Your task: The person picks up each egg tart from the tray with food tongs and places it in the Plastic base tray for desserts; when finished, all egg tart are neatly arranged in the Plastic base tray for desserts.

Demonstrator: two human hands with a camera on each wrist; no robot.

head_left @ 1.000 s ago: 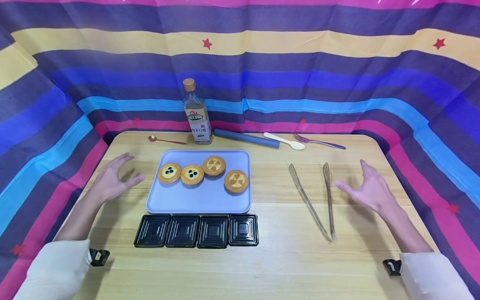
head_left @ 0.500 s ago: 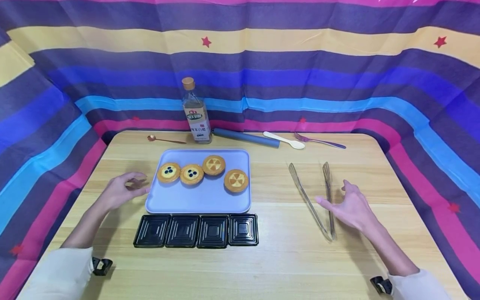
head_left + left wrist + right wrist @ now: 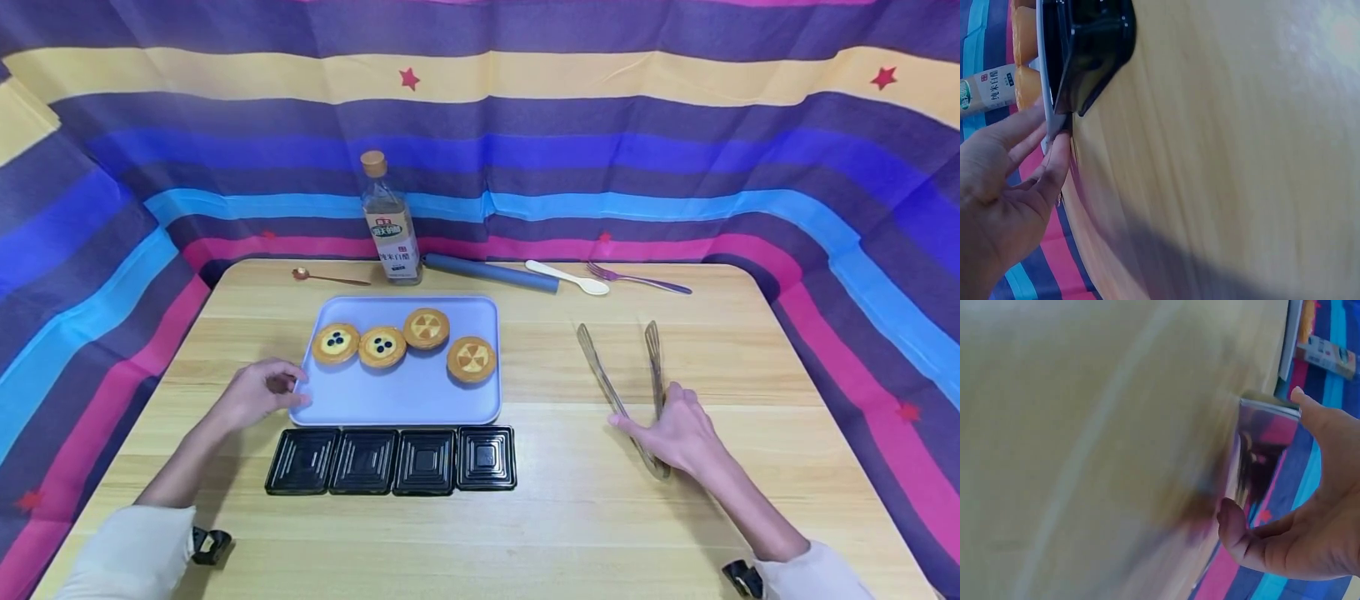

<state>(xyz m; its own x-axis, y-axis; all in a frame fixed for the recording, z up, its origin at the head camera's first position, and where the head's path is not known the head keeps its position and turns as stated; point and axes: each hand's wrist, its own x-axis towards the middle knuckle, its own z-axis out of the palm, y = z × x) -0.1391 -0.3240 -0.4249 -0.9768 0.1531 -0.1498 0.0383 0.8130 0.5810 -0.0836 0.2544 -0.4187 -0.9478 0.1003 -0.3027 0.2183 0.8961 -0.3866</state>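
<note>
My left hand is at the left edge of the lavender tray. In the left wrist view, its fingers pinch the rim from above and below. Tarts lie on the tray: two with dark berries and two with a wedge pattern. On the right, my right hand reaches over the hinged end of metal tongs, whose arms spread away from me. Thumb and fingers stand apart on either side of the shiny metal in the right wrist view.
Several black plastic square trays form a row in front of the lavender tray. Along the back lie a small copper spoon, a vinegar bottle standing upright, a blue rod, a cream spoon and a purple fork.
My left hand has come down and right, from beside the tray onto its rim. The right hand has moved left and toward me, over the tongs. Tray, tarts and tongs have kept their places.
</note>
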